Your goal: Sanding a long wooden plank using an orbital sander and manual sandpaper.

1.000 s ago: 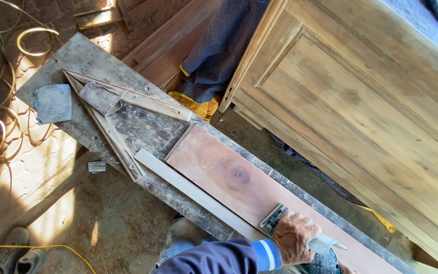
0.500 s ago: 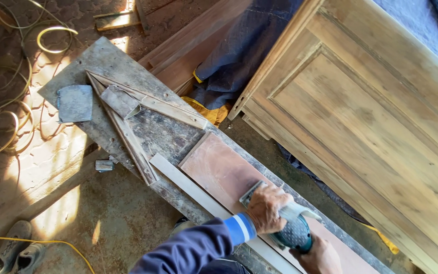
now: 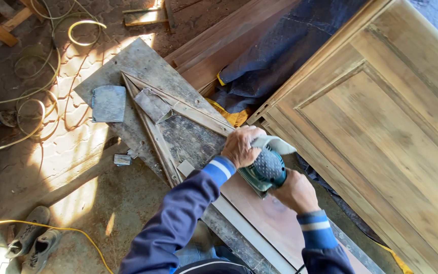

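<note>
the green sander [image 3: 264, 170] sits on the red board [image 3: 275, 218] on the tabletop [image 3: 143, 66]. the left hand [image 3: 240, 146] grips its front, the right hand [image 3: 293, 192] grips its back. a big wooden door [image 3: 381, 127] lies beside the right hand.

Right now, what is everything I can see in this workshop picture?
electric sander: one, teal and grey, on the reddish board, under both hands
reddish board: one, red-brown, on the workbench
pale batten: one, whitish, along the board's near edge
workbench: one, grey and worn, set diagonally
wooden triangle frame: one, grey-brown, on the bench
sandpaper sheets: two, grey, at the bench's far end
panelled door: one, light wood, at the right
dark cloth: one, navy, behind the bench
cord: coiled, yellowish, on the floor at the left
shoes: two, grey, lower left
left hand: on the sander's front
right hand: on its rear
</note>
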